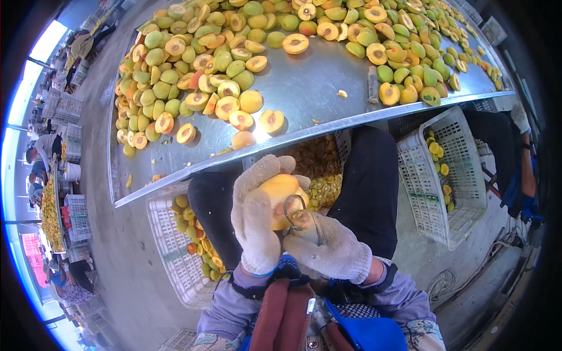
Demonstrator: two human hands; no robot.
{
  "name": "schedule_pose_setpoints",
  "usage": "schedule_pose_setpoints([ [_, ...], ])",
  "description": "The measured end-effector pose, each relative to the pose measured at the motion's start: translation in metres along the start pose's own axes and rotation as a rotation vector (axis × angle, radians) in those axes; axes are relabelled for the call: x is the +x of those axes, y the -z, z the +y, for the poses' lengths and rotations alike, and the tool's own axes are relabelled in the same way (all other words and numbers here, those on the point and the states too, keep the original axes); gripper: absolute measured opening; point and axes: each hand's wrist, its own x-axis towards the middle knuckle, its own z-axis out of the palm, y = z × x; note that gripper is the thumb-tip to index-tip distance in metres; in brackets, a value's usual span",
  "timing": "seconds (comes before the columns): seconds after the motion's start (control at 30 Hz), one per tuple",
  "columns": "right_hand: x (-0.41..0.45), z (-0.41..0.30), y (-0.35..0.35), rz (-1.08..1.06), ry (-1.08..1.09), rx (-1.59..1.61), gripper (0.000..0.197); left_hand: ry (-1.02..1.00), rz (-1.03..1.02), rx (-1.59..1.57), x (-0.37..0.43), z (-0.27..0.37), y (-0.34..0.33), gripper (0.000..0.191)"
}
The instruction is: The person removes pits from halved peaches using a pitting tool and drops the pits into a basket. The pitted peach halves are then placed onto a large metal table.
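Note:
My left hand, in a pale knitted glove, holds a yellow peach half, its cut face turned partly toward my right hand. In my gloved right hand is a curved metal loop tool, its loop against the fruit. A brown peach pit sits by the loop at my right fingertips; whether it still touches the flesh I cannot tell. Both hands are above my lap, before the near edge of a metal table. Below, between my knees, a container holds brown pits and yellow-green fruit pieces.
Halved peaches lie heaped on the table, with a second heap to the right. White plastic crates with fruit stand at my left and right. A person's gloved hand shows far right. Other people work far left.

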Motion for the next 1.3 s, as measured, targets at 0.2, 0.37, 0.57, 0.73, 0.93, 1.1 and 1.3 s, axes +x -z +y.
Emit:
schedule_pose_setpoints([
  [0.2,-0.003,0.002,-0.002,-0.128,-0.017,0.326,0.017,-0.016,0.084,0.349,0.002,0.017,-0.016,0.055],
  [0.37,-0.005,0.004,0.006,-0.288,-0.044,0.490,0.020,0.031,-0.005,0.310,0.005,0.019,-0.011,0.052],
  [0.57,-0.009,0.030,0.005,-0.351,-0.043,0.724,0.019,-0.130,-0.216,0.472,0.009,0.017,0.001,0.047],
  [0.73,-0.009,0.031,0.009,-0.543,-0.038,0.891,0.025,0.254,-0.208,0.184,0.010,0.032,-0.006,0.034],
  [0.93,-0.011,0.028,0.008,-0.640,-0.149,1.174,0.027,-0.146,-0.255,0.294,0.007,0.003,0.000,0.044],
  [1.1,-0.008,0.032,0.010,-0.665,0.037,1.082,0.019,-0.017,-0.188,0.232,0.008,0.004,-0.012,0.039],
  [1.3,-0.010,-0.001,0.006,-0.257,0.002,0.542,0.026,-0.140,-0.015,0.478,0.009,0.010,-0.015,0.061],
])
